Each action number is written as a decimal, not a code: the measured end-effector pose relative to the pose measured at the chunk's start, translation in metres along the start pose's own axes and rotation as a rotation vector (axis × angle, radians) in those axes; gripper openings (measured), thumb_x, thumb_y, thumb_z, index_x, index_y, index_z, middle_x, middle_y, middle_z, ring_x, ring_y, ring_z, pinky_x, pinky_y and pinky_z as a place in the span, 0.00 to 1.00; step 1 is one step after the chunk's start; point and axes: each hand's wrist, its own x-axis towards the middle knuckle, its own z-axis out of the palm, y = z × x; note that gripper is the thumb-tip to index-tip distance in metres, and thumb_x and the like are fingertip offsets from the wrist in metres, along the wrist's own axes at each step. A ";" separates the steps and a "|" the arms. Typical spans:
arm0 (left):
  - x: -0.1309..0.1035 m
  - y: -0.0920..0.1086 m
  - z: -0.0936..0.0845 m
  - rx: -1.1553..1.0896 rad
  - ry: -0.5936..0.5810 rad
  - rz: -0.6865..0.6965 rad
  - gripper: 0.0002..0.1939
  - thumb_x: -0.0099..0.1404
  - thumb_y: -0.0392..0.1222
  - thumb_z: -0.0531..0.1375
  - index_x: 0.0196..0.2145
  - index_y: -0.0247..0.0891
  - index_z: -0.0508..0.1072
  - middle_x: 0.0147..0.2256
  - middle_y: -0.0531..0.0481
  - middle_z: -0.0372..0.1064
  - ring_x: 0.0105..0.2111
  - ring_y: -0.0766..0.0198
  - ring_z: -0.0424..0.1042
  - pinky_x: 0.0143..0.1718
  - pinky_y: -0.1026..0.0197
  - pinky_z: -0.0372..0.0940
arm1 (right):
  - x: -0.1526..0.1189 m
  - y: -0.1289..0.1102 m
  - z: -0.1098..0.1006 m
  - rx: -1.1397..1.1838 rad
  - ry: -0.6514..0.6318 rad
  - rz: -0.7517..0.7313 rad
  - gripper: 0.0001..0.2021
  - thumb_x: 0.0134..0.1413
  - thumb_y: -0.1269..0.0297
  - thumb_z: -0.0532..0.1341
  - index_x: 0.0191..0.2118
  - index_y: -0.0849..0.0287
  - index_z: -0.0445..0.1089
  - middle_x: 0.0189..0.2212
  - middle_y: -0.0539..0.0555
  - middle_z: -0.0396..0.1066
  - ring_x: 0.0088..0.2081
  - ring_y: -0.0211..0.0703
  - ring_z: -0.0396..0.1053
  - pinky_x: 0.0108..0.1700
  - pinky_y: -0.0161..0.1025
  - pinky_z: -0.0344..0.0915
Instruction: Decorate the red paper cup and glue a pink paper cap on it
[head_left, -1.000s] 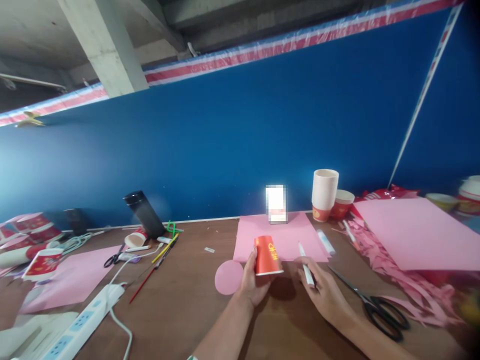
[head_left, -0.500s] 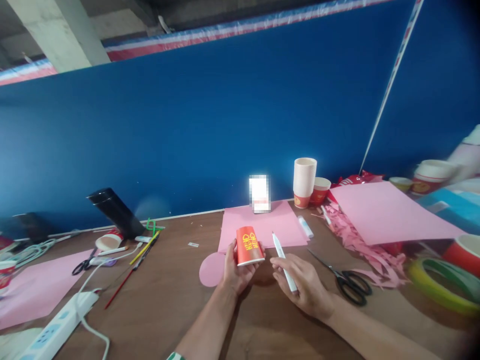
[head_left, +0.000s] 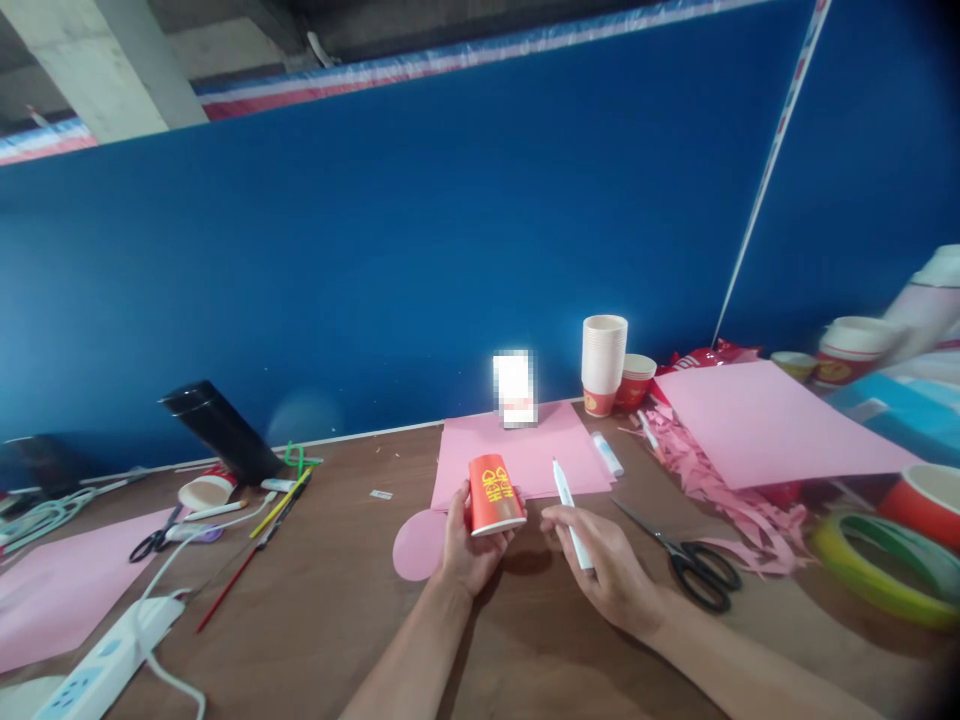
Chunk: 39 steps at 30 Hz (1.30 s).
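Observation:
A red paper cup with yellow lettering is held upside down, its rim facing down and toward me, in my left hand. The fingers wrap round its sides. My right hand grips a white marker pen, tip pointing up and away, apart from the cup. Behind the cup lies a stack of pink paper. A pink paper circle rests on the table just left of my left hand. Black-handled scissors lie right of my right hand.
Stacked paper cups stand by the blue partition. At right are pink paper strips, a pink sheet and a roll of tape. Leftward lie a black bottle, paintbrushes and a power strip.
The view has shifted slightly, so most things sit a little further left. The pen has tipped a little more upright in my right hand. My left hand still holds the cup.

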 end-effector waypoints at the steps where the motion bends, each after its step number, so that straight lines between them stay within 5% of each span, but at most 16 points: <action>1: 0.000 0.000 0.000 0.004 -0.003 0.003 0.23 0.63 0.50 0.56 0.48 0.29 0.67 0.40 0.38 0.73 0.43 0.53 0.73 0.48 0.53 0.64 | -0.001 0.001 0.000 0.001 -0.008 0.003 0.14 0.59 0.76 0.51 0.49 0.56 0.60 0.36 0.55 0.72 0.38 0.42 0.71 0.41 0.38 0.67; 28: 0.001 -0.002 0.005 0.085 0.026 0.062 0.20 0.62 0.48 0.57 0.46 0.28 0.69 0.40 0.38 0.73 0.41 0.55 0.73 0.47 0.54 0.66 | 0.000 -0.002 0.001 -0.149 0.025 -0.031 0.17 0.56 0.71 0.56 0.52 0.57 0.59 0.43 0.59 0.72 0.45 0.48 0.71 0.46 0.44 0.70; 39: 0.003 -0.006 0.001 0.145 0.009 0.117 0.19 0.64 0.47 0.56 0.45 0.28 0.71 0.42 0.38 0.73 0.44 0.53 0.72 0.52 0.51 0.63 | 0.003 -0.015 0.000 -0.118 -0.028 -0.228 0.20 0.54 0.78 0.55 0.52 0.58 0.58 0.51 0.62 0.68 0.53 0.47 0.66 0.51 0.46 0.69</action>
